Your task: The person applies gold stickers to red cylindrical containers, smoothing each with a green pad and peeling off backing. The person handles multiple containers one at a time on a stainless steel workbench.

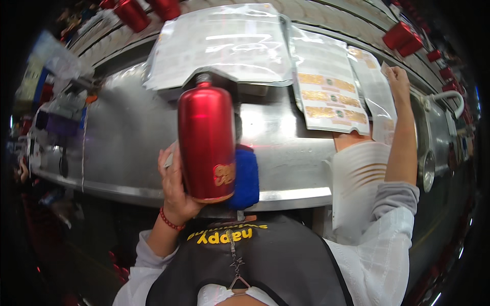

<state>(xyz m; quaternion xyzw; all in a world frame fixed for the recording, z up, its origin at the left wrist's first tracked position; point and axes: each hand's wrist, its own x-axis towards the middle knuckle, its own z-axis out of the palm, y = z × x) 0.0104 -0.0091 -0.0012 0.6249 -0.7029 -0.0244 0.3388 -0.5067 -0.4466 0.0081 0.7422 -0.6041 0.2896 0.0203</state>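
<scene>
A shiny red metal bottle (206,137) with a narrow neck and gold lettering low on its side stands in front of me. My left hand (178,183) is closed round its lower left side, with a small whitish piece by the fingers. Far to the right, my right hand (398,81) pinches a small pale sticker-like piece (385,67) at the upper edge of a narrow translucent label strip (378,94). Beside that strip lies a label sheet (334,102) with gold bands. Behind the bottle's neck is a dark block-like stand (219,74), mostly covered.
A blue cloth (246,178) lies at the metal table's front edge (291,199). Plastic-covered sheets (224,46) are stacked at the back. Ribbed white plastic (357,168) sits under my right forearm. More red bottles (131,15) stand along the far conveyor (316,15).
</scene>
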